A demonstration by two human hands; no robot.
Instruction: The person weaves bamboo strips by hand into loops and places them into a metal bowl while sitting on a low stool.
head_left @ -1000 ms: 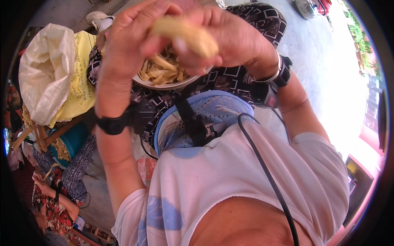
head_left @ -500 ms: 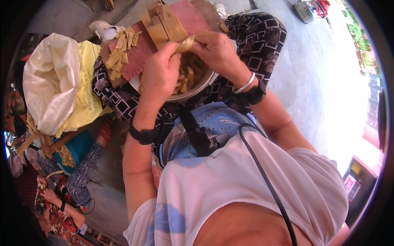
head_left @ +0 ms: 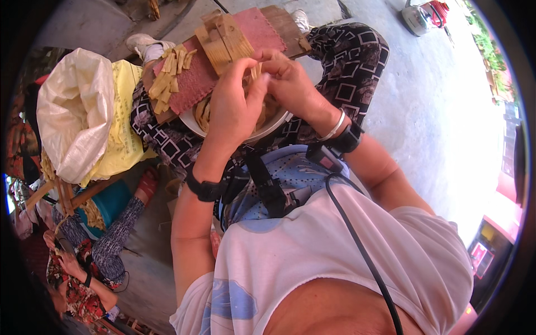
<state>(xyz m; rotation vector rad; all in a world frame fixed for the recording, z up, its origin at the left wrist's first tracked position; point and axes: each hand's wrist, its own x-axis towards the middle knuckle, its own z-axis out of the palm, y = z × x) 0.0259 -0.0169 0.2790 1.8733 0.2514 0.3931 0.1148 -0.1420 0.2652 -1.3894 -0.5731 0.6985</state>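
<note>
My left hand (head_left: 240, 100) and my right hand (head_left: 287, 84) meet over a pale bowl (head_left: 262, 132) on my lap, both closed on a pale yellow strip (head_left: 257, 71) that is partly hidden by fingers. More curled yellow strips (head_left: 203, 116) lie in the bowl. Behind it a board (head_left: 293, 33) lies across my legs, with a pink mat (head_left: 190, 92), a grooved wooden block (head_left: 218, 44) and several short pale strips (head_left: 164, 84) on it at the left.
A white sack (head_left: 72, 117) and yellow sack (head_left: 125, 97) stand at my left. Below them are a teal tub (head_left: 111, 198) with strips and a seated co-worker's legs (head_left: 109, 251) and hands. A kettle (head_left: 414, 19) sits on the floor (head_left: 430, 111) at upper right.
Since a second ago my hands have come down from high in the view, uncovering the board and block. Over the last half second they moved slightly, still together on the strip.
</note>
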